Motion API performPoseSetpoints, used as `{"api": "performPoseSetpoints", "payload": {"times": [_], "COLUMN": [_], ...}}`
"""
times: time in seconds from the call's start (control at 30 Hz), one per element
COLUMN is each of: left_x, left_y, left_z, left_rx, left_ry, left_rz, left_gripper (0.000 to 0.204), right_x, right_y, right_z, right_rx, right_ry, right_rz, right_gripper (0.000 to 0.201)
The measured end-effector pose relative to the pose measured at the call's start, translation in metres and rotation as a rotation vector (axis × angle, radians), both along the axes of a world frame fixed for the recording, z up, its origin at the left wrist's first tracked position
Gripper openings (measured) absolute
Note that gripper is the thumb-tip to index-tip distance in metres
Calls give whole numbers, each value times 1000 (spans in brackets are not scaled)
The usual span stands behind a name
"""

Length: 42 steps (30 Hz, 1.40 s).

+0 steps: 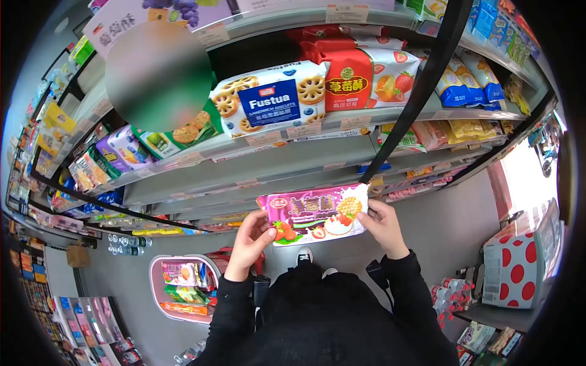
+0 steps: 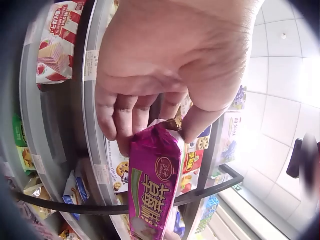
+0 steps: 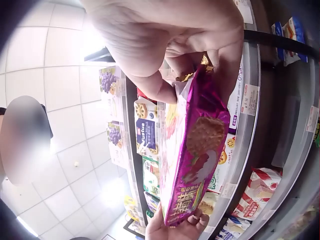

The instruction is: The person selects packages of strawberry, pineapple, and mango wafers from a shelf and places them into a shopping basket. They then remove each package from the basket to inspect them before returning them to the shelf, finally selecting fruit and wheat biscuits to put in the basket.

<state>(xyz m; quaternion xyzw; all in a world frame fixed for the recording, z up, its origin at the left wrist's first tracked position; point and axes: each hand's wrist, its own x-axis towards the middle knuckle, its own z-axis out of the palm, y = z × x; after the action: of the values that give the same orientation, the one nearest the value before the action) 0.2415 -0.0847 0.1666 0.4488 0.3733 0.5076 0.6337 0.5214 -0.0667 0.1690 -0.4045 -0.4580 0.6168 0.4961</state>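
A pink and white pack of strawberry biscuits (image 1: 317,215) is held level in front of the body, its printed front facing up. At its left end my left hand (image 1: 251,239) pinches the crimped wrapper between thumb and fingers. My right hand (image 1: 384,227) grips the opposite end, thumb on the front. From the left wrist, the thumb (image 2: 202,120) presses beside the crumpled pink end of the biscuit pack (image 2: 152,185). In the right wrist view the fingers (image 3: 227,70) curl behind the far end of the biscuit pack (image 3: 200,145).
Ahead, shelves carry a Fustua biscuit pack (image 1: 271,100), a red and white strawberry pack (image 1: 369,79) and blue packs (image 1: 467,79). On the floor to the left stands a pink basket (image 1: 155,287) with several packs inside. Bottled drinks (image 1: 450,296) and a red-dotted box (image 1: 511,268) are at right.
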Motion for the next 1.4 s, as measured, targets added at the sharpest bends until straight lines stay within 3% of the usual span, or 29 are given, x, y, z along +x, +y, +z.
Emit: {"api": "performPoseSetpoints", "payload": {"times": [0.17,0.53,0.77,0.9,1.07,1.17,1.4], "left_x": [-10,18,31,33,31,34,28], "left_y": [8,21,20,16,8,4,-6], "left_z": [-14,-45,-51,-53,-56,-58,-67], "left_rx": [11,-204,-190,-203,-244,-246,-186], "left_ry": [25,76,60,25,72,-66,-101], "left_rz": [7,-49,-118,-137,-29,-64,-69], "left_gripper": [39,36,36,35,35,35,33], "right_x": [-5,6,18,21,18,23,21], "right_y": [5,-14,-28,-32,-29,-32,-31], "right_z": [-9,-50,-62,-59,-59,-53,-51], "right_rx": [-2,-169,-185,-202,-225,-237,-243], "right_ry": [4,-144,-166,-173,-177,-117,-179], "right_rz": [10,-230,-291,-283,-221,-246,-195], "right_gripper": [25,22,21,21,18,19,21]}}
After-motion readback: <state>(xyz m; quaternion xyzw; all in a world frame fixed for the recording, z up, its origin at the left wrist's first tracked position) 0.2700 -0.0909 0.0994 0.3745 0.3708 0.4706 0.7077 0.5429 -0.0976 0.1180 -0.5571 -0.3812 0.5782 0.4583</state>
